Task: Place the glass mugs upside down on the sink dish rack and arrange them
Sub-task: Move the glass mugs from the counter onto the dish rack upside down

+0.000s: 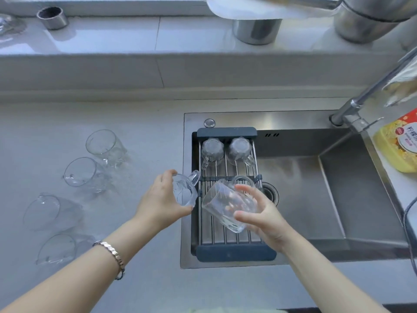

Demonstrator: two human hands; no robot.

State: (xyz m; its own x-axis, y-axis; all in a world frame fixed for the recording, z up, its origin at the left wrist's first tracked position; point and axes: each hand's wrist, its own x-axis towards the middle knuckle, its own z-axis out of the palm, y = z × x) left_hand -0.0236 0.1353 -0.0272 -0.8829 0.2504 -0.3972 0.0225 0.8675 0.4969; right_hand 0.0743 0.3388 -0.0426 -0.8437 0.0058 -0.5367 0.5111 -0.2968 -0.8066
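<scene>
Mugs on rack: two (212, 150) (239, 149) upside down at the far end of the rack (228, 253), side by side, handles toward the person.
Left hand (161, 199): fingers closed around a mug (184, 192), held at the left edge of the rack, handle pointing away.
Right hand (262, 216): fingers curled on a tilted mug (228, 207) above the middle of the rack, mouth facing left.
Counter (146, 136): four mugs (105, 146) (82, 173) (48, 211) (59, 248) in a row, left of the sink (334, 188).
Far right: yellow bottle (399, 143) beside the tap (352, 111).
</scene>
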